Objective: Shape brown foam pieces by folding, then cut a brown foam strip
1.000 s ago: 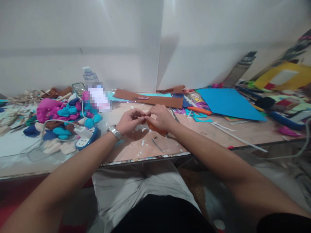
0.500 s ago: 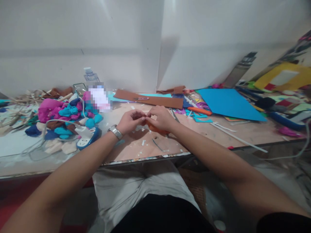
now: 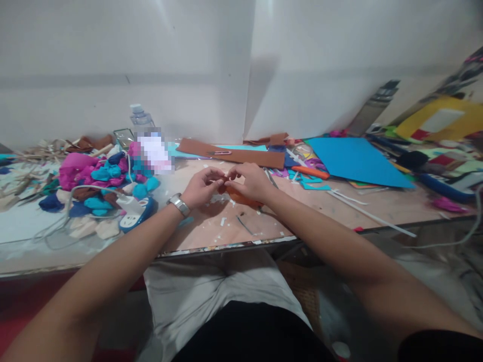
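Note:
Over the middle of the wooden table (image 3: pixel 211 236), my two hands meet at a small brown-orange piece (image 3: pixel 241 196). My left hand (image 3: pixel 204 188), with a metal watch at the wrist, pinches its left edge between thumb and fingers. From the right, my right hand (image 3: pixel 251 182) grips the same piece, which shows below the palm; its exact shape is partly hidden by the fingers. Behind the hands lies a long brown strip (image 3: pixel 245 157) with small snips (image 3: pixel 221 153) on it.
Crumpled pink and blue bundles (image 3: pixel 77 171) and a power socket (image 3: pixel 132 217) with a cable lie left. A bottle (image 3: pixel 141 118) stands behind. To the right are an orange cutter (image 3: pixel 311 173), a blue sheet (image 3: pixel 358 161) and a white stick (image 3: pixel 377 216).
The fingertips of my hands have shifted slightly apart, and more of the brown piece shows between them. Everything else looks the same.

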`<move>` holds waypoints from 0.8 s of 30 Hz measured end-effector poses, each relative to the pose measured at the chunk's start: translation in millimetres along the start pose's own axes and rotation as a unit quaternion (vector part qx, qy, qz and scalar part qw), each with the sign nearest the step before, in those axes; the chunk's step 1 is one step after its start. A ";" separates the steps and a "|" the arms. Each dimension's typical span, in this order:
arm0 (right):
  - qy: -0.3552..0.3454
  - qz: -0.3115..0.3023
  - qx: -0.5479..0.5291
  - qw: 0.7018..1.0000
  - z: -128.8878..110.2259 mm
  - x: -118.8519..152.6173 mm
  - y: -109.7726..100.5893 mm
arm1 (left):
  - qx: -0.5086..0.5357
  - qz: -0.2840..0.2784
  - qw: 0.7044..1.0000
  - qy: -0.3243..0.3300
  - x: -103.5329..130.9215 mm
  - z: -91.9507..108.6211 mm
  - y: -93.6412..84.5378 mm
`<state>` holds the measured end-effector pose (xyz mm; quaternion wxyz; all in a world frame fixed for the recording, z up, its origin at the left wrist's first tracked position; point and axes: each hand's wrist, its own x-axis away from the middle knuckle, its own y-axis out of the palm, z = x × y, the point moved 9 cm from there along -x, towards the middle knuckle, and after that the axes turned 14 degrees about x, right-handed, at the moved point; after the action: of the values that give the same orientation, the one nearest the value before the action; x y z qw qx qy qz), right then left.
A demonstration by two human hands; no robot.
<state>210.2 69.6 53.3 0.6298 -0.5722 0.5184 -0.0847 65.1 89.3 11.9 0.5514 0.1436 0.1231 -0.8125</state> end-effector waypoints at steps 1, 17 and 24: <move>-0.009 -0.004 0.009 1.000 -0.5 -0.3 0.1 | -0.006 -0.001 1.000 0.005 -0.2 -0.1 0.0; -0.047 -0.019 0.120 0.991 -7.8 0.2 -0.6 | -0.027 -0.016 1.000 -0.002 0.3 -5.3 1.7; -0.048 -0.011 0.052 0.997 -6.8 -0.2 -1.0 | -0.019 -0.023 1.000 -0.002 0.3 -3.4 3.6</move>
<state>205.5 65.1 55.5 0.6816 -0.5480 0.4762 -0.0913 68.6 89.0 8.5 0.5357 0.1286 0.1409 -0.8226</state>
